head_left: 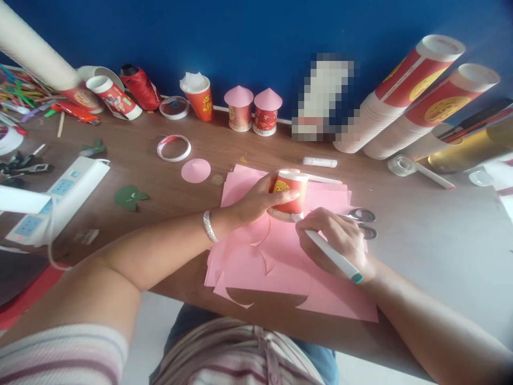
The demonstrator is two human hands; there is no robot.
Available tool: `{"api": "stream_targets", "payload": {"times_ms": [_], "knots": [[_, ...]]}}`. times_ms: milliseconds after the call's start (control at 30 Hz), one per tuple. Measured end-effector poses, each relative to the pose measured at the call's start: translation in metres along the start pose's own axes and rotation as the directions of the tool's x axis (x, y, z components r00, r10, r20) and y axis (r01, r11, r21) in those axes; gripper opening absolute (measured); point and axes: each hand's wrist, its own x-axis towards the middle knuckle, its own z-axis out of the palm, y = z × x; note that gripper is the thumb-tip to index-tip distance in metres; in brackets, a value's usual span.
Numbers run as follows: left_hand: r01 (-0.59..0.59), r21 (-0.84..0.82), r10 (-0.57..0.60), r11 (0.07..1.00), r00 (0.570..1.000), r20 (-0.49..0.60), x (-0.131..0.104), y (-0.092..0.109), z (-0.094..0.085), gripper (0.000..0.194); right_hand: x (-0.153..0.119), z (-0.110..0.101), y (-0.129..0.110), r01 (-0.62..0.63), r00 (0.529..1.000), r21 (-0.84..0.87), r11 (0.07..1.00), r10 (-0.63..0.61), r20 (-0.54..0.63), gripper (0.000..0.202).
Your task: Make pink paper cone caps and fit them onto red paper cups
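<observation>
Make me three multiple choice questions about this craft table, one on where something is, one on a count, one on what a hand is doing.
1. Where are the scissors?
A. right of the pink paper
B. on the power strip
C. inside a cup

2. How many pink-roofed cups stand at the blue wall?
A. one
B. two
C. four

3. What does the right hand hold?
A. scissors
B. nothing
C. a white pen

Answers: 1 A, they lie beside the pink paper. 2 B, two stand together. 3 C, the white pen touches the base of the red cup under the left hand.
</observation>
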Motion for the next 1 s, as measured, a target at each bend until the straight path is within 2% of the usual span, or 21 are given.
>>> {"api": "stream_targets", "payload": {"times_ms": [267,533,733,1000], "knots": [[0.019,0.007,-0.019,1.000,1.000,0.011,-0.0016,0.0015,0.0006,0.054,0.0004,-0.0025,-0.0004,0.002,1.000,-0.034,0.999,-0.002,-0.003,0.022],[0.001,0.057,0.000,0.998,1.000,-0.019,-0.0014,-0.0024,-0.0022,0.054,-0.0008,-0.0005,0.0012,0.003,1.000,-0.014,1.000,-0.003,-0.008,0.021],[-0.005,0.075,0.008,0.997,0.999,-0.037,-0.0028,0.0028,0.0016,0.052,-0.0014,-0.0004,0.0006,-0.005,1.000,-0.034,0.999,0.005,-0.003,0.021],[-0.023,0.111,0.025,0.994,1.000,-0.012,-0.0005,0.0035,0.0019,0.049,-0.0002,-0.0021,0.0000,0.035,0.999,-0.008,0.999,-0.035,-0.034,0.023]]}}
